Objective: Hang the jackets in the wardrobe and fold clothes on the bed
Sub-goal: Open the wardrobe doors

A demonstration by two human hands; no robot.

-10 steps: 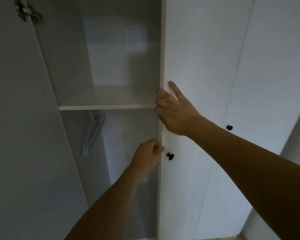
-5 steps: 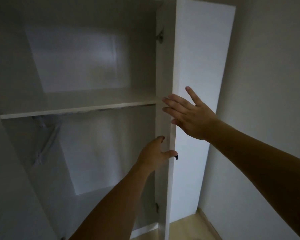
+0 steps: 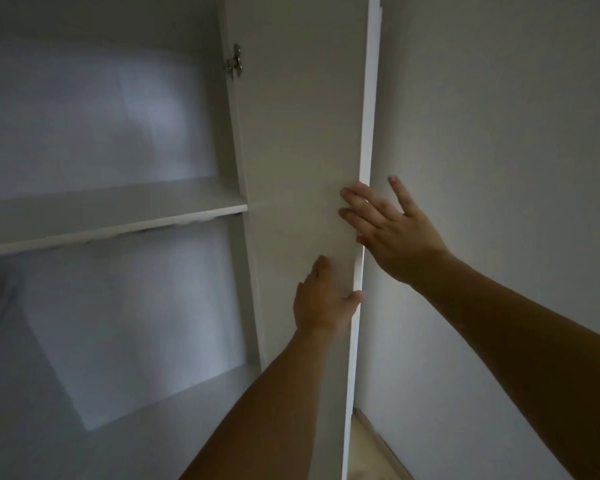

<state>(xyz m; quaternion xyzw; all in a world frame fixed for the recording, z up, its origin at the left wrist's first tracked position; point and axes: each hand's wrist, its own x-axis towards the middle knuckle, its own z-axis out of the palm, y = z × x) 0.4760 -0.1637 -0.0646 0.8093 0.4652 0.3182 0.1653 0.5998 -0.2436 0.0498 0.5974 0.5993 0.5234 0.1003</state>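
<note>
1. The wardrobe door [image 3: 302, 168] stands swung wide on its hinge [image 3: 234, 65], its free edge turned toward the wall [image 3: 499, 168] on the right. That leaves the whole wardrobe [image 3: 101, 133] interior exposed, which I judge is the point: room to reach in with hangers.

2. The left hand [image 3: 321, 299] lies flat on the door's inner face, fingers straight, thumb hooked round the free edge. Its grip is loose, a steadying press more than a clasp, likely so the panel can be guided outward.

3. The right hand [image 3: 392, 230] is spread at the same edge, higher up, fingertips on the inner face and the palm beyond the edge. Its grip is open and holds nothing; it looks placed to catch the door short of the wall.

4. A shelf [image 3: 111, 216] crosses the interior at about hand height. The space beneath it is dim and blurred, so I cannot tell what hangs there.

5. No jackets, clothes or bed are in view. Judged from that, the hanging has not begun and this is preparation.
</note>
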